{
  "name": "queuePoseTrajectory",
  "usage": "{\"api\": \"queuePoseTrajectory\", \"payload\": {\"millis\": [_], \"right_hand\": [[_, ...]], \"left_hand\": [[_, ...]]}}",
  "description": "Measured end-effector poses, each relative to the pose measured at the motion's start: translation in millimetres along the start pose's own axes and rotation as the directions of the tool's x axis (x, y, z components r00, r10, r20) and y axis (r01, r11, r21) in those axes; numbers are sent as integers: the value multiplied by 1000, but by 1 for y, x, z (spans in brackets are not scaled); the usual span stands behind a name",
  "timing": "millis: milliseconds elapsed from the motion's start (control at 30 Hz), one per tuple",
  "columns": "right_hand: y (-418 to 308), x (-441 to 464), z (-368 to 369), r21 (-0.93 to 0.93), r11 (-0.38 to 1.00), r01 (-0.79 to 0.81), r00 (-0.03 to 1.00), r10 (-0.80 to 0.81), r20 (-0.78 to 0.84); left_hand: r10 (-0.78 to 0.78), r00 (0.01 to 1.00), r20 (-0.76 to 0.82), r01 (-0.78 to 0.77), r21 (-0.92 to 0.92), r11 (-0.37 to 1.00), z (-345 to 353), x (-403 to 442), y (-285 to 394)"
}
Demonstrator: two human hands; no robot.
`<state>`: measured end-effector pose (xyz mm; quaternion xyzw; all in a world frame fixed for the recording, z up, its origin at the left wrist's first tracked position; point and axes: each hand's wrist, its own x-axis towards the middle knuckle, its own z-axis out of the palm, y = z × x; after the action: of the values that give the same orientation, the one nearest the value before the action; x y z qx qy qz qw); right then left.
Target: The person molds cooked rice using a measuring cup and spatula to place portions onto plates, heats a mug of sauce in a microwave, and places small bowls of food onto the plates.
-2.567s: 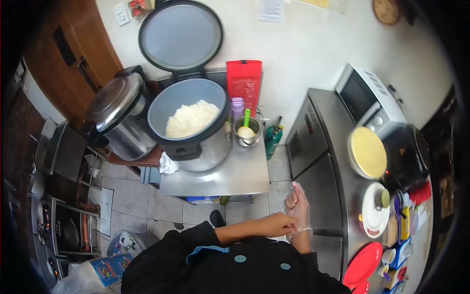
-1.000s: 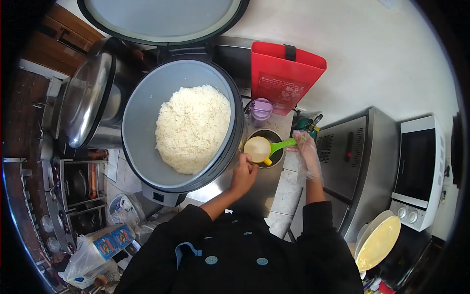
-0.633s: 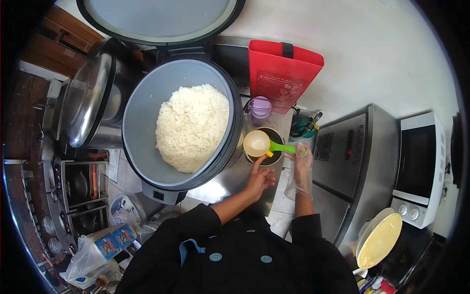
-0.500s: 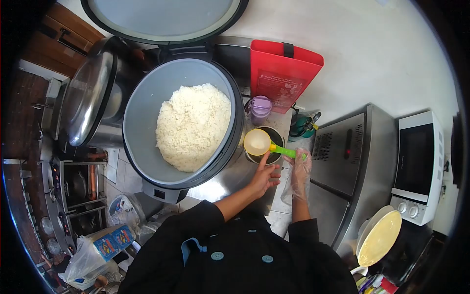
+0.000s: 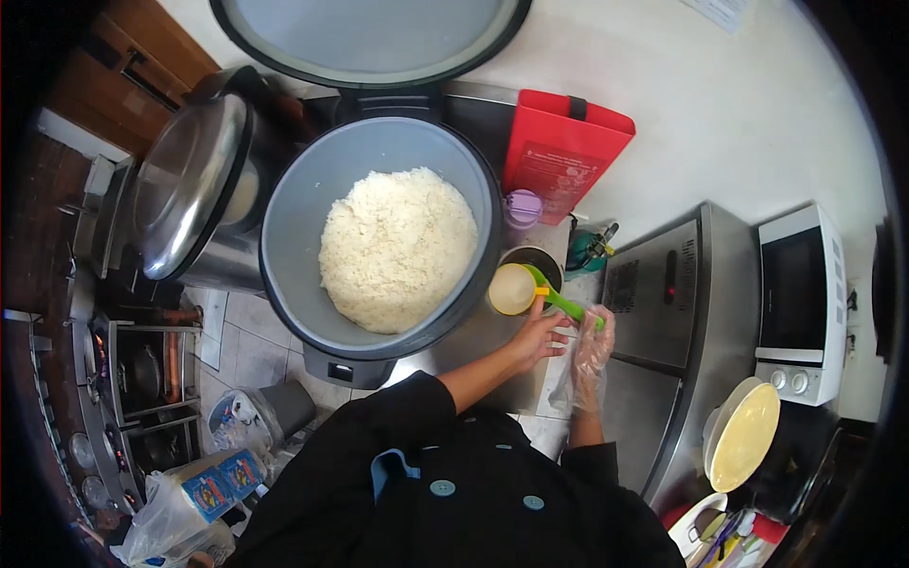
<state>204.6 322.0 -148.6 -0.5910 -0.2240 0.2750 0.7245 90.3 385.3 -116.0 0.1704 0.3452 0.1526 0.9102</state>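
Cup [image 5: 512,289] and green utensil [image 5: 565,303] at metal container [image 5: 546,260], beside open rice cooker [image 5: 380,369]

Green utensil gripped near its lower end by right hand [image 5: 593,343], which is covered by a clear plastic glove [image 5: 588,381]; fingers closed around the handle. Yellow handle of the cup touched by bare left hand [image 5: 536,338], index finger extended, remaining fingers loosely parted and partly curled. Whether the cup's weight is borne by that hand cannot be told.

Cup, pale inside and yellow-rimmed, seen over the near left side of the metal container's mouth. Contact between the two cannot be made out. Upper end of the green utensil overlaps the container opening, right next to the cup.

White rice [image 5: 398,251] heaped in the grey inner pot [image 5: 301,227] of the rice cooker, its lid [image 5: 374,38] raised at the back. Purple-lidded bottle [image 5: 523,208] placed just behind the metal container, with a red case [image 5: 568,151] set upright behind it, against the wall. Second cooker [image 5: 194,185], steel and lidded, seen to the left.

To the right, a steel cabinet [image 5: 653,284] and a white microwave [image 5: 800,293]; below the microwave, a yellow-topped bowl [image 5: 744,437]. Black jacket [image 5: 454,511] worn, blue-buttoned.
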Motion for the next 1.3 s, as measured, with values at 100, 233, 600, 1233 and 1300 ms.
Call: {"api": "queuePoseTrajectory", "payload": {"millis": [100, 233, 600, 1233, 1300], "right_hand": [[-17, -11, 9, -105, 990, 96, 995, -95, 16], [-54, -29, 16, -344, 893, 289, 954, -241, 178], [-82, -61, 32, -382, 911, 157, 965, -60, 254], [-217, -45, 123, -64, 933, -353, 708, 311, 634], [-229, -41, 176, -331, 930, -158, 770, 326, 548]], "left_hand": [[89, 984, -153, -92, -10, 996, 2, -1, 4], [312, 912, -266, -227, 307, 924, -10, -12, 3], [612, 769, 182, -321, 939, 124, -31, -66, 30], [868, 392, 304, -397, 907, -139, -40, -244, 195], [930, 334, 155, -434, 901, 6, -69, -261, 214]]}}
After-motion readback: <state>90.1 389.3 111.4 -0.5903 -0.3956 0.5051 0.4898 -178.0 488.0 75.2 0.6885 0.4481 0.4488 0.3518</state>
